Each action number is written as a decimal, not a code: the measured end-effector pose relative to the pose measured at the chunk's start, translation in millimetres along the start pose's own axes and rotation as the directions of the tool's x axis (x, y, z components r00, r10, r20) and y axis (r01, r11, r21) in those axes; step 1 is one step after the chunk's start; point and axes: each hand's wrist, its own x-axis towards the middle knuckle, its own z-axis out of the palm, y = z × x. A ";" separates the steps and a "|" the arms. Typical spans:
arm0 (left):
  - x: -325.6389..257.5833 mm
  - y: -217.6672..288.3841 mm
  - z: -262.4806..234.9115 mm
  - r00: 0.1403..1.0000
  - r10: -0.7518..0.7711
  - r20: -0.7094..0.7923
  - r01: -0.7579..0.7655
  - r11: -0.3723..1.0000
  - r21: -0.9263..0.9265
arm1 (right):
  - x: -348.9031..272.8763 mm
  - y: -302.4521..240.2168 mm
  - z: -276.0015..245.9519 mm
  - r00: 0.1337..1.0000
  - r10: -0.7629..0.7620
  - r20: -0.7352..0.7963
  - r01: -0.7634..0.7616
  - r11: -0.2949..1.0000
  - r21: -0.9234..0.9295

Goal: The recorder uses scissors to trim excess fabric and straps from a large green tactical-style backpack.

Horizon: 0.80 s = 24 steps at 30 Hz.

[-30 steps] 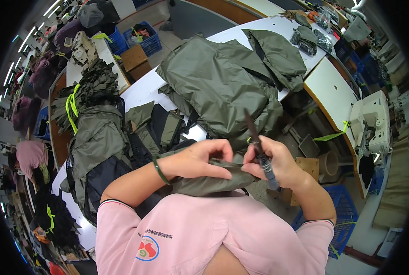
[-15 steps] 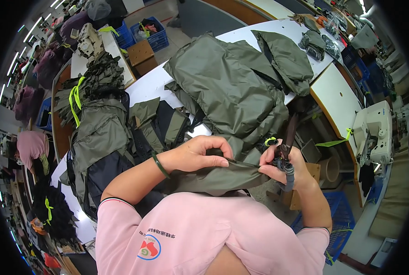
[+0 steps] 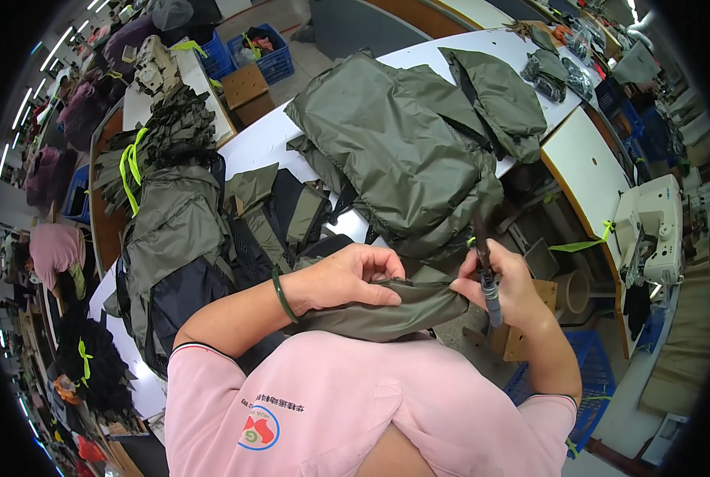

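Close to my chest, an olive-green fabric piece (image 3: 371, 318) is stretched between my hands. My left hand (image 3: 355, 278), with a dark green bangle at the wrist, pinches its upper edge between thumb and curled fingers. At the right end of that edge, thumb and fingertip of my right hand (image 3: 502, 282) grip the cloth. The same hand also holds a pair of scissors (image 3: 488, 288) with grey-wrapped handles in its palm, the dark blades pointing away from me. Just beyond my hands lies a large olive-green fabric heap (image 3: 394, 151) on the white table (image 3: 267, 139).
Olive and black bag pieces (image 3: 176, 230) are piled at the left, with strips tied by a neon-yellow band (image 3: 132, 171). A white sewing machine (image 3: 649, 230) stands at the right. A blue crate (image 3: 585, 381) sits low by my right arm. Another person (image 3: 56, 258) bends at far left.
My right hand has turned, so the scissors stand more upright with their handles closer together. My left hand has shifted slightly along the fabric edge. Both hands still hold the cloth.
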 end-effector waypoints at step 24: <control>-2.9 -5.4 11.7 0.995 0.073 -0.070 -0.075 0.997 -0.034 | -10.9 -26.0 -30.2 0.933 -0.270 0.237 0.339 0.445 -0.829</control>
